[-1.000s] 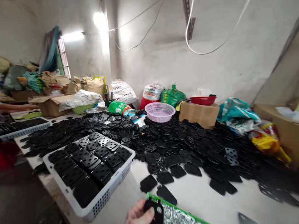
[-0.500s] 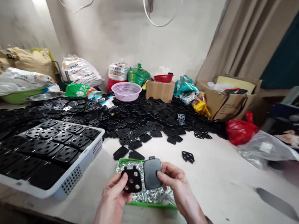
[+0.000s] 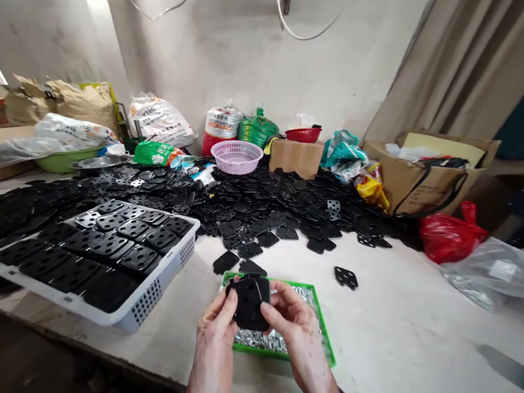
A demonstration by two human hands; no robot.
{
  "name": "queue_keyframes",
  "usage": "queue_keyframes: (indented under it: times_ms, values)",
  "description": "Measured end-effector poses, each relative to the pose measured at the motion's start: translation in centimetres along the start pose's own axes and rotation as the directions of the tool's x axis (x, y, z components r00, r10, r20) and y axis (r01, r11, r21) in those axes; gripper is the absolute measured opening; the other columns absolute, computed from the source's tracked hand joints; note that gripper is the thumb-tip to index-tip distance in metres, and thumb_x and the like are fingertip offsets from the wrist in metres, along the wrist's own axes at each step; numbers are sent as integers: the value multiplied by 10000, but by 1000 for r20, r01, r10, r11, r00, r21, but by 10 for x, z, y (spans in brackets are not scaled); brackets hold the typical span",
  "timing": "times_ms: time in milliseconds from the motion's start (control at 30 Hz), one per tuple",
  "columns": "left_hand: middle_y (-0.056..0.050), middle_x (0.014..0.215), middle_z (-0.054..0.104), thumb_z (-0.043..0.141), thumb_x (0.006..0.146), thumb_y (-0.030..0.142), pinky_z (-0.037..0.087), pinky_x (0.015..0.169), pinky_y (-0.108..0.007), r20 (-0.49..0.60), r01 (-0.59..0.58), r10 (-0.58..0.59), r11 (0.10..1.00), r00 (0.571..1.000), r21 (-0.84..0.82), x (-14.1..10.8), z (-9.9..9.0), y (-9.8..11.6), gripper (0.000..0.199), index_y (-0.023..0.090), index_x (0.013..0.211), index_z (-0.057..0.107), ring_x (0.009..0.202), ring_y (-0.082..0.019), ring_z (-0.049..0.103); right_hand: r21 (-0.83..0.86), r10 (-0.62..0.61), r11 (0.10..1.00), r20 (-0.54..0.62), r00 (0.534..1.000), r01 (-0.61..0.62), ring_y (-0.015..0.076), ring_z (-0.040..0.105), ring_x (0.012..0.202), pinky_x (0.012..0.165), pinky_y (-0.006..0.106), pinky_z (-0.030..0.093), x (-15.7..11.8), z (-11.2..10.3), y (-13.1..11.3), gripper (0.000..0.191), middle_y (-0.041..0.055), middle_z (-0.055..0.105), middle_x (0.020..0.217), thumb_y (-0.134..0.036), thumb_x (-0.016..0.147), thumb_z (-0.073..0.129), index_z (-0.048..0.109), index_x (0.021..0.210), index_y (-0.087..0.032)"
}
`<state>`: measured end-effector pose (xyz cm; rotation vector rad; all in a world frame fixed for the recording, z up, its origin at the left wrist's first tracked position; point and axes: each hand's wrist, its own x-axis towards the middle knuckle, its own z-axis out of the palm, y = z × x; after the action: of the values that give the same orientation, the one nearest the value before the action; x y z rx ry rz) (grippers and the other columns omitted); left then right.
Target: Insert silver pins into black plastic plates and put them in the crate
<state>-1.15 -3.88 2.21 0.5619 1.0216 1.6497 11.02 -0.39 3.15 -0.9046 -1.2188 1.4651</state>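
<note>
The hands (image 3: 214,349) (image 3: 305,340) pinch overlapping black plates (image 3: 249,305), partly hiding the green tray (image 3: 267,352) of indistinct metal pieces (image 3: 260,341).

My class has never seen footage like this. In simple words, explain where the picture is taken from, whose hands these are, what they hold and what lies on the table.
No machine appears here. One camera, worn on a person's head, looks forward and down, so we see that person's own bare hands.

The left hand and right hand together hold what look like two overlapping flat black plates with rounded corners. Below is a shallow green-rimmed tray of small silvery pieces.

On the pale tabletop, to the left, stands a white basket with perforated sides, packed with rows of black plates. Behind spreads a heap of loose black plates, with a round lilac slotted basket at its back.
</note>
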Motion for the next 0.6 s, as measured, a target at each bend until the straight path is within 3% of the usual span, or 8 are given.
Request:
queue_keyframes:
  times_ms: [67, 133, 267, 367, 433, 533, 600]
  values:
    - [-83, 1127, 686, 686, 812, 408, 486, 607, -250, 62, 17, -16, 1000, 998, -10, 0, 4, 2, 374, 228, 1140, 676, 887, -207, 637, -45, -34, 998, -17, 999, 33, 165, 569, 667, 552, 262, 472, 3, 0, 2, 444, -13, 602, 745, -379, 756, 719, 601, 1165, -254]
    - [-92, 1084, 685, 676, 819, 402, 472, 538, -244, 98, 14, -17, 999, 995, 37, 1, 7, 4, 358, 200, 1116, 677, 816, -199, 620, -187, -126, 975, -27, 992, 119, 182, 597, 729, 615, 294, 506, 6, -3, 1, 395, 12, 645, 850, -356, 794, 679, 620, 1174, -271]
    - [-85, 941, 675, 684, 796, 434, 470, 467, -255, 116, -67, 38, 964, 993, 257, 5, 4, 11, 348, 159, 1009, 698, 677, -178, 551, -482, -404, 799, 9, 915, 358, 212, 609, 941, 814, 340, 510, 14, -14, -14, 212, 47, 652, 1060, -327, 889, 594, 705, 1066, -290]
    - [-63, 818, 657, 708, 761, 460, 448, 442, -256, 150, -94, 33, 903, 988, 419, 8, -1, 13, 345, 162, 935, 708, 575, -159, 524, -543, -487, 693, 132, 864, 474, 220, 600, 1024, 894, 348, 492, 18, -15, -31, 187, 55, 655, 1068, -314, 918, 576, 721, 1033, -284]
    - [-50, 731, 645, 709, 751, 482, 414, 423, -253, 180, -99, 11, 867, 984, 489, 8, -3, 9, 356, 168, 917, 715, 500, -144, 503, -556, -466, 660, 224, 856, 505, 215, 615, 1005, 885, 335, 501, 18, -11, -38, 163, 50, 670, 1056, -314, 914, 594, 726, 1004, -280]
    - [-26, 603, 613, 701, 743, 513, 366, 400, -252, 212, -107, -8, 841, 977, 530, 7, -4, 0, 383, 167, 906, 731, 407, -117, 440, -560, -434, 642, 299, 850, 525, 188, 650, 850, 755, 282, 534, 16, -3, -41, 170, 34, 697, 902, -307, 924, 582, 720, 840, -257]
    - [-37, 633, 644, 732, 702, 513, 449, 486, -270, 233, -140, 28, 865, 972, 483, 6, -4, -6, 377, 169, 857, 740, 484, -154, 521, -583, -523, 538, 336, 784, 609, 175, 653, 783, 699, 265, 532, 16, -1, -37, 235, 34, 698, 839, -266, 949, 522, 698, 796, -237]
